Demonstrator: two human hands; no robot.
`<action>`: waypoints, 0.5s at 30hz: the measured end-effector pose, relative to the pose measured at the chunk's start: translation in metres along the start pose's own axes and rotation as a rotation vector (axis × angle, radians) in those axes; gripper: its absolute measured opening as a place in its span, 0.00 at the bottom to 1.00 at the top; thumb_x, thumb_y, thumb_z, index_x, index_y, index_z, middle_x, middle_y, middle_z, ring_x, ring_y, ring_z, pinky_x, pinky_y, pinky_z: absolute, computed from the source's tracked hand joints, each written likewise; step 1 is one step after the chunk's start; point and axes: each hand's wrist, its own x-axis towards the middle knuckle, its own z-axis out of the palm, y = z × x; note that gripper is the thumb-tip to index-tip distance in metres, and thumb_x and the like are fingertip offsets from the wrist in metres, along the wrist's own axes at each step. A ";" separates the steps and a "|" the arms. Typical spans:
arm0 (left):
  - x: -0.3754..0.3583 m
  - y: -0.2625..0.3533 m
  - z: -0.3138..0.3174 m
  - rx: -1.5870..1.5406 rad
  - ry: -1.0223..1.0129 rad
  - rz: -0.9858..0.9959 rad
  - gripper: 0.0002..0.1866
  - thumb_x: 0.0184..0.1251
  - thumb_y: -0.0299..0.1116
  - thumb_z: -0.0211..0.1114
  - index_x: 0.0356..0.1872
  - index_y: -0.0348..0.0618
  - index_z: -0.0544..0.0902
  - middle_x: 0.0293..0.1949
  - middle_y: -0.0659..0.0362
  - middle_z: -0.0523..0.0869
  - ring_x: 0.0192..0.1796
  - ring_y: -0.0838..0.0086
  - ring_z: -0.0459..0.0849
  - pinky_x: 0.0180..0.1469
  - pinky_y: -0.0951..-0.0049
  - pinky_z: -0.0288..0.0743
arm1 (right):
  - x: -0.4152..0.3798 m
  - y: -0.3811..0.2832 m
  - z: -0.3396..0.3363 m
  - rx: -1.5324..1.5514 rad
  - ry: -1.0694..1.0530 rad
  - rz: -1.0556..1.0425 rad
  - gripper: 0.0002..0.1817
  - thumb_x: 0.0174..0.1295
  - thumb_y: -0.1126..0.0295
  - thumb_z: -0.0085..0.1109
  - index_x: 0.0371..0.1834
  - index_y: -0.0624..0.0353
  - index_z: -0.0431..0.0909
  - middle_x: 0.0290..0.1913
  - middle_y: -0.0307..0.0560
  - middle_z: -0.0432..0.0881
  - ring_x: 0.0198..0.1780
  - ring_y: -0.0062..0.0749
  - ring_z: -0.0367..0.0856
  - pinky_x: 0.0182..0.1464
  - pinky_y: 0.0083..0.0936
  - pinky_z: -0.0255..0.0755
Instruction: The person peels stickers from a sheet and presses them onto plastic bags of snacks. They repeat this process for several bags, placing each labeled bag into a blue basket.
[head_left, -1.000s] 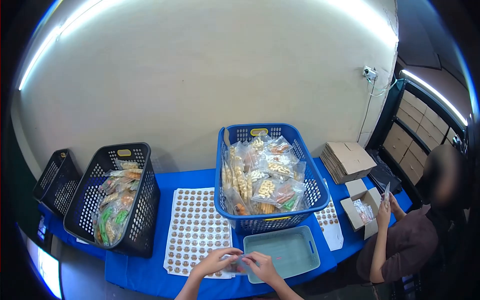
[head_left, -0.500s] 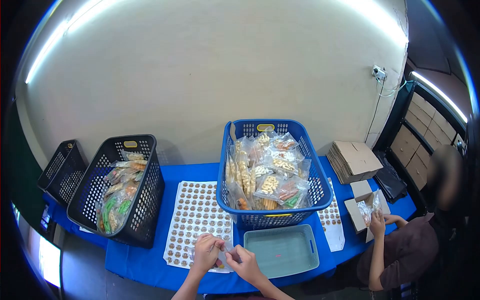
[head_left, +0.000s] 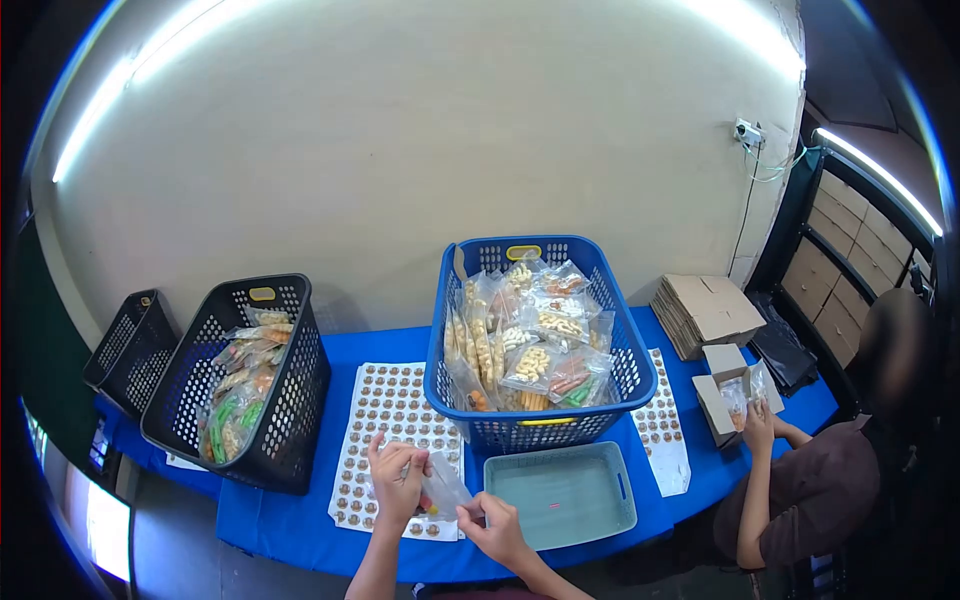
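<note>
a small clear bag [head_left: 443, 490] is being held above the sticker sheet [head_left: 392, 440] on the blue surface [head_left: 280, 540], pinched by the left hand [head_left: 398, 484] and the right hand [head_left: 492, 527], beside the teal tray [head_left: 563, 497].

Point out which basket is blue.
The middle basket, packed with clear snack bags; the two baskets left of it are black.
</note>
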 end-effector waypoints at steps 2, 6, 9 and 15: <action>-0.001 0.003 0.006 -0.013 0.000 -0.004 0.10 0.58 0.32 0.58 0.19 0.43 0.79 0.17 0.67 0.77 0.29 0.76 0.77 0.60 0.61 0.53 | -0.003 0.003 -0.007 -0.075 0.016 -0.027 0.08 0.50 0.77 0.59 0.19 0.64 0.69 0.18 0.42 0.73 0.17 0.20 0.71 0.20 0.19 0.64; -0.003 0.008 0.013 -0.049 0.009 -0.014 0.11 0.59 0.32 0.58 0.18 0.41 0.77 0.16 0.66 0.76 0.28 0.76 0.76 0.58 0.61 0.56 | -0.007 0.005 -0.019 -0.068 0.016 -0.027 0.09 0.49 0.77 0.59 0.18 0.64 0.69 0.16 0.41 0.72 0.17 0.20 0.69 0.21 0.18 0.63; -0.001 0.008 0.011 -0.064 0.058 -0.094 0.14 0.63 0.33 0.55 0.18 0.39 0.76 0.15 0.65 0.75 0.25 0.80 0.74 0.45 0.70 0.66 | -0.015 0.017 -0.031 -0.124 -0.027 -0.044 0.10 0.50 0.76 0.59 0.17 0.63 0.68 0.16 0.39 0.71 0.18 0.18 0.68 0.22 0.18 0.61; 0.003 -0.003 0.000 -0.547 0.092 -0.385 0.20 0.69 0.39 0.46 0.17 0.40 0.69 0.14 0.67 0.67 0.19 0.84 0.64 0.27 0.81 0.65 | -0.054 0.058 -0.046 0.202 0.002 0.431 0.09 0.57 0.71 0.56 0.23 0.63 0.70 0.19 0.34 0.69 0.24 0.15 0.67 0.27 0.16 0.63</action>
